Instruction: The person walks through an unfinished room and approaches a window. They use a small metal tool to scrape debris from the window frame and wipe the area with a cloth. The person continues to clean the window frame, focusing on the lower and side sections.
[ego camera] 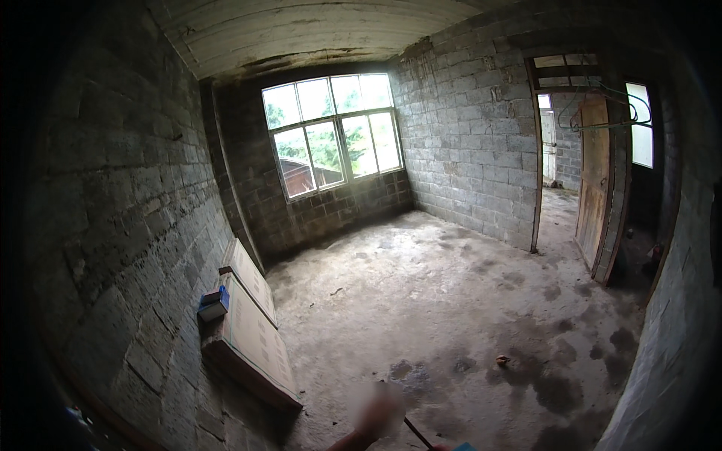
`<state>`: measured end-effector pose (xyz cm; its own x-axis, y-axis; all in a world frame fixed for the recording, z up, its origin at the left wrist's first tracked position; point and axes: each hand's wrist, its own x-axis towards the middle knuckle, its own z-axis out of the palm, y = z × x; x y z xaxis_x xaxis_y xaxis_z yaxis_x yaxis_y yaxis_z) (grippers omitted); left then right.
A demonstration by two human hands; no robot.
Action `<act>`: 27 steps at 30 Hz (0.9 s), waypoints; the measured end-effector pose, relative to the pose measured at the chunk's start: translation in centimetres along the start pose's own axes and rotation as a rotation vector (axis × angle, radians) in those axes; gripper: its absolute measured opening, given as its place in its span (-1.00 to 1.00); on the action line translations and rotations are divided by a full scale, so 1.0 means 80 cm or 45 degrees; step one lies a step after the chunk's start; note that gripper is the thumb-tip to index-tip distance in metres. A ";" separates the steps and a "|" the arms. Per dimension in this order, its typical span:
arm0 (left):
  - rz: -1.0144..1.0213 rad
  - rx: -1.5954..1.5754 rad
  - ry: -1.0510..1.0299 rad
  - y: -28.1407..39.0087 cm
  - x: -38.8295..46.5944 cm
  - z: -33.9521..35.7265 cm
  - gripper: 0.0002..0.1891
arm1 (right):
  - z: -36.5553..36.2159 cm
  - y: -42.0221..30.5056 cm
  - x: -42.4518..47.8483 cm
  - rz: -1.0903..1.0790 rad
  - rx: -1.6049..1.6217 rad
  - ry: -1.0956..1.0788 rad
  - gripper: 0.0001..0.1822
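My left hand [377, 414] reaches up from the bottom edge of the head view, a blurred patch over it hiding the fingers. A thin dark rod [418, 433] runs through this hand; its tip shows above the hand and its lower part slants down to the right. At the bottom edge, beside the rod's lower end, a sliver of what looks like my right hand [443, 447] shows. Next to that sliver is the corner of a light blue thing [465, 447], mostly cut off. What the right hand holds cannot be made out.
Flat cardboard cartons [256, 332] lean on the left block wall, a small blue box [214, 303] on top. The rough concrete floor [395, 270] has damp patches and a small brown scrap [502, 359]. A wooden door [592, 180] stands open at right, wire hangers [606, 107] near it.
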<state>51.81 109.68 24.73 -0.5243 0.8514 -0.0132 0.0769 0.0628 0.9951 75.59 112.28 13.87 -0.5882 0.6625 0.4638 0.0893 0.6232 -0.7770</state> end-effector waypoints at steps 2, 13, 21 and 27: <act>-0.020 -0.020 0.039 -0.013 -0.002 0.007 -0.85 | -0.018 -0.010 0.008 0.181 0.099 -0.113 -0.78; -0.140 -0.461 -0.270 0.008 -0.011 0.086 -0.79 | -0.101 -0.004 -0.019 0.568 0.072 -0.250 -0.70; -0.247 -0.329 -0.513 0.035 0.052 0.158 -0.76 | -0.105 0.053 -0.022 0.875 -0.057 -0.209 -0.67; -0.120 -0.146 -0.677 0.000 0.147 0.239 -0.79 | -0.197 0.013 0.055 0.832 -0.221 0.129 -0.80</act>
<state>61.82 129.67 22.68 -0.0212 0.9924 -0.1213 -0.0580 0.1199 0.9911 85.74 122.40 21.84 -0.2920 0.9558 -0.0332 0.5328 0.1338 -0.8356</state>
